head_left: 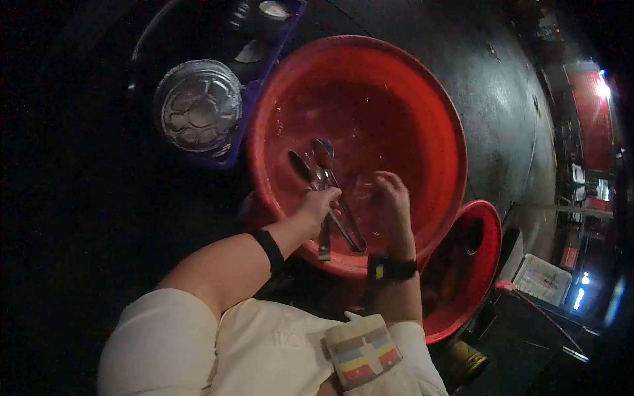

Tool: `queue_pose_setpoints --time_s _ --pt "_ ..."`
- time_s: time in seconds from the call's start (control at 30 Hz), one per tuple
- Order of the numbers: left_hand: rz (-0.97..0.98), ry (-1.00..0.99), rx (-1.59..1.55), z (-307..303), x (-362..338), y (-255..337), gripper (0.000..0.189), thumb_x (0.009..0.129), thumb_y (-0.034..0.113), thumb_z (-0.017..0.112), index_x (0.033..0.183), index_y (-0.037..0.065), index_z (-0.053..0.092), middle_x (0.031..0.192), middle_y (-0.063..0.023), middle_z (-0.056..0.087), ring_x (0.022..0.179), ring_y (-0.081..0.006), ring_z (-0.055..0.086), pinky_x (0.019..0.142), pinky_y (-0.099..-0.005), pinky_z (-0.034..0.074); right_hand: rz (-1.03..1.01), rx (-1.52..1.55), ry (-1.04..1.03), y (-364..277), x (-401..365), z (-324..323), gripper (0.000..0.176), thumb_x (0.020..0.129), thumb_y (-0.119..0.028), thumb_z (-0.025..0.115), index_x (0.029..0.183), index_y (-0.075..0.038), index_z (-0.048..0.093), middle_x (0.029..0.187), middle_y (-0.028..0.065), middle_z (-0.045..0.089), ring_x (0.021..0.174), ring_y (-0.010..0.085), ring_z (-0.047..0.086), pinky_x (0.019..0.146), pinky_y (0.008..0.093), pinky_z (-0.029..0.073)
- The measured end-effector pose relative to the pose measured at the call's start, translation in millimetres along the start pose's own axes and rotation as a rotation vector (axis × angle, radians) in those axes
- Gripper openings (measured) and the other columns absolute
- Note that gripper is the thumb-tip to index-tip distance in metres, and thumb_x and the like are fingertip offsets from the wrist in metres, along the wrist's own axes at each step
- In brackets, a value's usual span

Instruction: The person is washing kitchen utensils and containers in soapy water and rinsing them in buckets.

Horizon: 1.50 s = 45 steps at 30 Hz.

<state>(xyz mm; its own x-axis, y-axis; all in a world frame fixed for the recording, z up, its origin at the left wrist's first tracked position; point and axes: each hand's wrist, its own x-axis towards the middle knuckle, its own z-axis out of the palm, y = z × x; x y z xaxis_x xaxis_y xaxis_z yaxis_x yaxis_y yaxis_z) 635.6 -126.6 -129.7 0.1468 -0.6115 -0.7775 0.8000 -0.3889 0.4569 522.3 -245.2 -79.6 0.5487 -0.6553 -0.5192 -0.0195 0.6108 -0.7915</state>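
Note:
A large red tub [454, 132] in front of me holds water. My left hand [321, 203] is closed around a bunch of metal spoons [301, 166] over the near left part of the tub. Their bowls point away from me and their long handles reach back toward the near rim. To the right, my right hand [393, 197] is over the water with loosely bent fingers and nothing visible in it. It is a little apart from the handles and slightly blurred.
A second red tub [492, 231] stands at the near right, partly under the first. Left of the large tub, a round foil tray [201, 105] lies by a purple crate [247, 119]. A white basket [543, 279] and a yellowish can [467, 360] are at the right.

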Motion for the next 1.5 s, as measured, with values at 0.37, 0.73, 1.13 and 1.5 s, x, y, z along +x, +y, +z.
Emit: queue_pose_setpoints --time_s 0.37,0.73,1.13,1.5 --pt "0.154 0.379 0.360 12.7 -14.3 15.4 0.033 0.074 0.021 0.065 0.094 0.005 0.045 0.070 -0.0049 0.050 0.054 -0.0129 0.048 0.044 -0.0256 0.044 0.069 -1.658 0.224 169.1 97.4 -115.1 0.025 0.076 -0.021 0.053 0.087 0.000 0.058 0.080 0.0114 0.060 0.069 0.0204 0.058 0.058 0.0369 0.048" --pt "0.128 0.263 0.122 1.4 0.8 4.7 0.020 0.073 -0.002 0.050 0.091 0.003 0.044 0.070 -0.0076 0.048 0.054 -0.0165 0.050 0.048 -0.0292 0.048 0.260 -1.343 -0.085 214.6 73.9 -77.3 0.027 0.075 -0.023 0.053 0.089 0.000 0.058 0.079 0.0114 0.060 0.068 0.0213 0.058 0.058 0.0377 0.048" --pt "0.087 0.275 0.202 -9.9 8.4 -4.4 0.019 0.077 0.003 0.043 0.096 0.004 0.042 0.072 -0.0114 0.052 0.054 -0.0206 0.054 0.047 -0.0322 0.045 0.611 0.473 -0.090 186.0 64.5 -72.2 0.029 0.074 -0.024 0.054 0.090 0.000 0.058 0.078 0.0113 0.061 0.067 0.0222 0.058 0.059 0.0386 0.047" --pt "0.093 0.133 0.233 -12.8 -5.6 9.1 0.020 0.076 -0.003 0.046 0.095 0.002 0.043 0.076 -0.0085 0.050 0.064 -0.0177 0.052 0.051 -0.0302 0.046 0.281 0.353 0.053 129.7 21.0 20.4 0.025 0.084 -0.026 0.051 0.086 -0.001 0.047 0.066 0.0079 0.054 0.059 0.0188 0.054 0.054 0.0320 0.045"
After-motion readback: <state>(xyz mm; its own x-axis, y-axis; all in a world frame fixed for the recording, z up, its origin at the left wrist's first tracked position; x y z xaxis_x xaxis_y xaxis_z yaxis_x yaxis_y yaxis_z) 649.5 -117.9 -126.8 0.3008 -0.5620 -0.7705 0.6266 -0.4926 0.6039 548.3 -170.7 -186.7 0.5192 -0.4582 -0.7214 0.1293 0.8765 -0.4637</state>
